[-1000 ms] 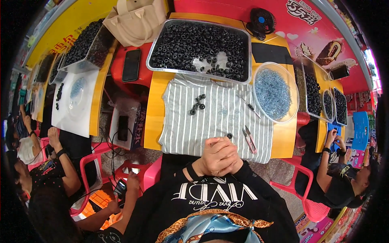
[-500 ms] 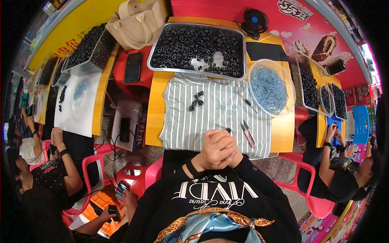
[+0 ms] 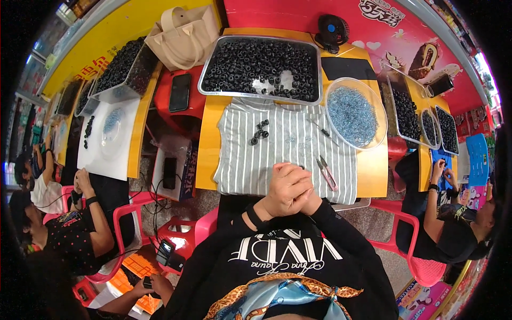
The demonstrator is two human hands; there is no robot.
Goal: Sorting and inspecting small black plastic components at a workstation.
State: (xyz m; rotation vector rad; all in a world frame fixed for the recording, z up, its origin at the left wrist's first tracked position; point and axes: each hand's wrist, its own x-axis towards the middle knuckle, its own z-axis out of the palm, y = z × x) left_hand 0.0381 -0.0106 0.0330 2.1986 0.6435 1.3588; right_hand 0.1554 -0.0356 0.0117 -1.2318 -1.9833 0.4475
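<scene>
2 hands clasp, left hand (image 3: 284, 193) with right hand (image 3: 308, 201), fingers folded closed, anything inside hidden from me; pink snips (image 3: 329, 179) lie just right on striped cloth (image 3: 242, 173), nearer the right hand, blades slanting away leftward.

Both hands (image 3: 291, 189) clasped tog. in frt of torso (image 3: 285, 255).

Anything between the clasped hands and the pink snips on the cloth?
Nothing visible: only striped cloth lies between the right hand, clasped with the left hand, and the pink snips. A black ring, partly hidden beyond the fingers, sits off that path.
</scene>
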